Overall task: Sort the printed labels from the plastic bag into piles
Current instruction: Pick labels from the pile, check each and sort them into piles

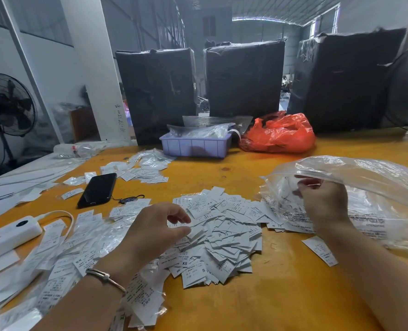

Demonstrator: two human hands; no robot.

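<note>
A large loose pile of printed labels [222,237] is spread over the orange desk [281,295] in the lower centre of the frame, some marked with sizes such as S, XS and XL. The left hand [155,228], with a bracelet [106,278] on its wrist, is held over the left edge of this pile; its fingers are curled downward and a few labels are pinched between thumb and fingertips. At the right of the frame, the clear plastic bag [365,187] is lying open on the desk, touching the pile's right edge. The right hand [324,199] is reached into the bag's mouth with its fingers curled; what is gripped there cannot be told through the plastic.

More labels [62,259], several in clear sleeves, are scattered across the lower left, and a smaller pile [145,168] is seen in the centre left, further back. A black phone [97,189] is lying face up between these two groups, and a white power bank [7,235] with a cable is placed at the left edge. Behind, a lilac tray [195,146] holding clear bags and a red plastic bag [279,133] are set side by side, in front of three black wrapped bundles [243,77].
</note>
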